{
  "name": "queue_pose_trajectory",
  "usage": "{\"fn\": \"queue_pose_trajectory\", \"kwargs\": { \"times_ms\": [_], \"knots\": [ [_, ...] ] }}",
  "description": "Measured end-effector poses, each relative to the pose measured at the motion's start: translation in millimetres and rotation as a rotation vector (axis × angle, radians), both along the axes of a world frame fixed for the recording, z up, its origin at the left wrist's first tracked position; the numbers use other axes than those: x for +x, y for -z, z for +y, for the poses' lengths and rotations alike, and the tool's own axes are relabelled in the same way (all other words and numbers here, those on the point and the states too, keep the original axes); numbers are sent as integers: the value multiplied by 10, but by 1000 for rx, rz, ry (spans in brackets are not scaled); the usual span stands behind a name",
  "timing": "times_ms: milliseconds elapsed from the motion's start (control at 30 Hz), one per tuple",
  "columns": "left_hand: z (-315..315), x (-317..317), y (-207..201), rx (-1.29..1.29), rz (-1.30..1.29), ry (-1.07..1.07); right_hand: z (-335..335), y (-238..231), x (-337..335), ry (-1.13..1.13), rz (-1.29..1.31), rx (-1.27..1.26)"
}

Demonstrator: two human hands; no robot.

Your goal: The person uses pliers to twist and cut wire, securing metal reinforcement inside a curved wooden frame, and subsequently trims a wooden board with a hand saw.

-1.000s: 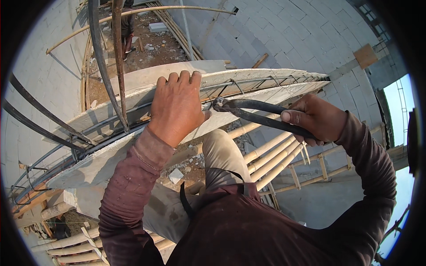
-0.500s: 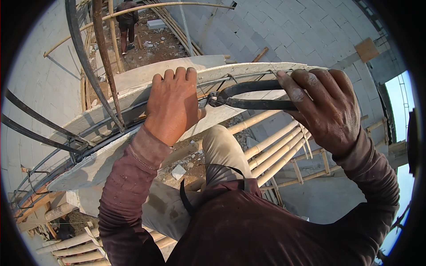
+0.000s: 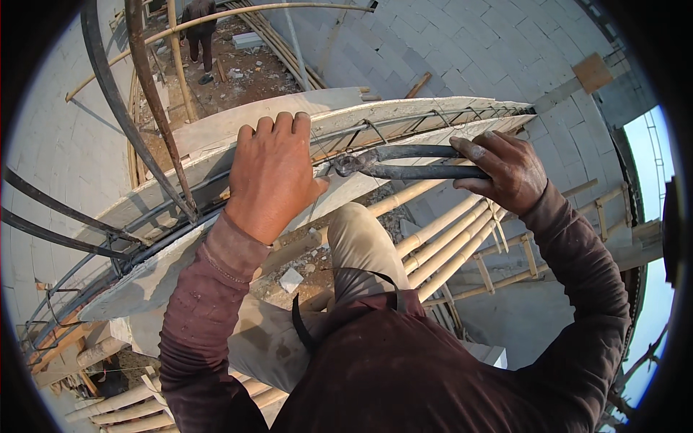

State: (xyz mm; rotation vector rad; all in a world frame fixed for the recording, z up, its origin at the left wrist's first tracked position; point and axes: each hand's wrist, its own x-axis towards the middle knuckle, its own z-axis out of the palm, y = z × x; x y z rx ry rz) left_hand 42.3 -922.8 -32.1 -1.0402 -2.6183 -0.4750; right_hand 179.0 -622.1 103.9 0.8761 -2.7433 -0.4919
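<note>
My left hand (image 3: pixel 271 173) is closed, its fingers curled over the top edge of the far grey board (image 3: pixel 426 112), its thumb near the close board (image 3: pixel 390 162). Whether something else lies under the palm is hidden. My right hand (image 3: pixel 509 169) grips the dark handles of the end-cutting pincers (image 3: pixel 426 162), their jaws pointing left. Those jaws sit over the gap between the boards, just right of my left hand, by a thin wire. Steel bars (image 3: pixel 368 130) with stirrups run along the gap.
Tall dark bars (image 3: pixel 141 101) rise at the left, with more bent bars (image 3: pixel 58 195) below them. Bamboo poles (image 3: pixel 447 245) form scaffolding beneath me. Block walls (image 3: pixel 462 58) stand beyond. Another person (image 3: pixel 200 29) is on the rubble-strewn ground.
My right hand has moved lower and slightly left, and the pincers' handles have come closer together. The jaws have shifted only a little. My left hand stays nearly in place.
</note>
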Motion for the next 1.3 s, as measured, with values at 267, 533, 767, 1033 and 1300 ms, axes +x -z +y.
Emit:
{"fn": "queue_pose_trajectory", "kwargs": {
  "times_ms": [267, 533, 767, 1033, 1300],
  "knots": [
    [4, -2, -21, 0, -24, -2, -242, -143, 19, 262, -324, -304],
    [-9, 13, -10, 26, -11, 2, -650, -592, -188, 1216, -1192, -786],
    [-5, 17, -28, 30, -11, 3, -985, -428, -27, 559, -233, 90],
    [-18, 15, -9, 38, 6, 20, -761, -375, 170, 91, 60, 249],
    [-19, 15, 3, 39, 15, 11, -846, -542, -17, 661, -573, -271]
  ]
}}
